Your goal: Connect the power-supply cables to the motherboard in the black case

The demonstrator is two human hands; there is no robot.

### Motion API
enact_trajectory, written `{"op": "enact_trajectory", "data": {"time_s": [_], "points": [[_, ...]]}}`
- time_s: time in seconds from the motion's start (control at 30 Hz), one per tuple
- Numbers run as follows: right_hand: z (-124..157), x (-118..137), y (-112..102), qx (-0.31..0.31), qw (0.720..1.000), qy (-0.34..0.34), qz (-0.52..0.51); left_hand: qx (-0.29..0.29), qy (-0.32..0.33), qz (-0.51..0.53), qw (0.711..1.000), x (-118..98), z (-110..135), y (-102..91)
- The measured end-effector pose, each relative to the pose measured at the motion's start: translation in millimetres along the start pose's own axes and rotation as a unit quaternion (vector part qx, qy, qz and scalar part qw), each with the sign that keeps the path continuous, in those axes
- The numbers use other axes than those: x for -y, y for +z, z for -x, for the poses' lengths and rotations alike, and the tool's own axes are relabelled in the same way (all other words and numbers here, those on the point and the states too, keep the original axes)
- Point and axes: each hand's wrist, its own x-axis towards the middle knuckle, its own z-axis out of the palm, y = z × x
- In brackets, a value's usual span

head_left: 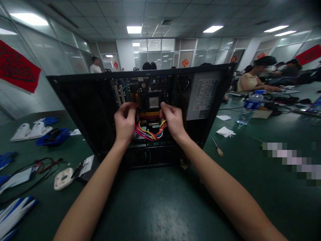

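Left hand (125,121) curled shut, pinching near the motherboard (147,97) inside the open computer case (82,110) on the desk (160,207). Coloured cable bundle (150,132) between. Right hand (173,120) closed likewise, grip hidden. Risk: tugging wires, bending pins, slipping.
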Motion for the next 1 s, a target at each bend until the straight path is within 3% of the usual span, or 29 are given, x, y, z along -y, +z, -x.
{"op": "enact_trajectory", "data": {"time_s": [0.07,0.17,0.27,0.33,0.43,0.57,0.8,1.0], "points": [[-1,3,-2,-0.005,0.999,0.023,-0.027,0.012,-0.106,0.123,0.987,-4,1,6.0],[-1,4,-4,0.007,0.998,0.038,-0.044,0.048,-0.270,0.273,0.922,-16,5,15.4],[3,5,-6,0.071,0.997,0.006,0.006,0.039,-0.342,0.350,0.871,-29,10,20.1],[7,12,-5,0.147,0.985,-0.046,0.079,0.023,-0.349,0.373,0.859,-36,12,19.8],[17,32,-2,0.251,0.941,-0.114,0.195,-0.006,-0.322,0.369,0.872,-43,13,16.6],[31,61,3,0.309,0.900,-0.129,0.280,-0.023,-0.297,0.322,0.899,-49,14,13.9],[32,78,-5,0.249,0.888,-0.064,0.380,0.025,-0.264,0.192,0.945,-58,30,26.4],[29,86,-15,0.278,0.870,-0.062,0.403,0.064,-0.206,0.127,0.968,-55,38,28.1]]}}
